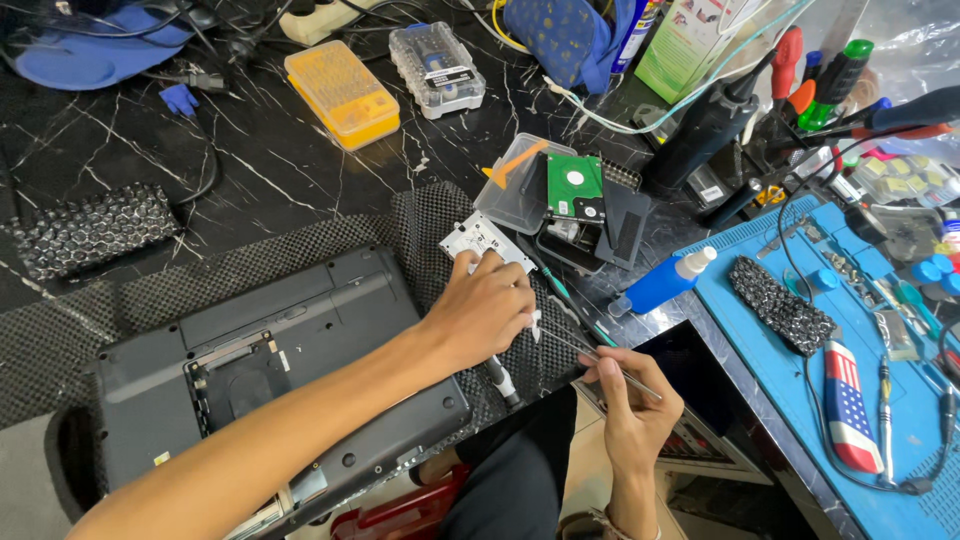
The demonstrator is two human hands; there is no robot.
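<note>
My left hand (487, 308) rests on a silver hard drive (480, 240) lying on the black mesh mat (420, 215), fingers pressing its near edge. My right hand (625, 395) grips thin metal tweezers (575, 345) whose tips point toward the drive's near corner by my left fingers. A dark laptop (300, 350) lies upside down to the left, its drive bay (235, 375) open. A second drive with a green circuit board (575, 185) stands just beyond, next to a clear plastic tray (520, 180).
A blue squeeze bottle (660, 283) lies right of the drive. A blue work mat (850, 330) holds tools and parts. Yellow (342, 93) and clear (436, 68) bit cases sit at the back. Screwdrivers (815, 70) stand at the far right. A screwdriver (502, 380) lies under my left wrist.
</note>
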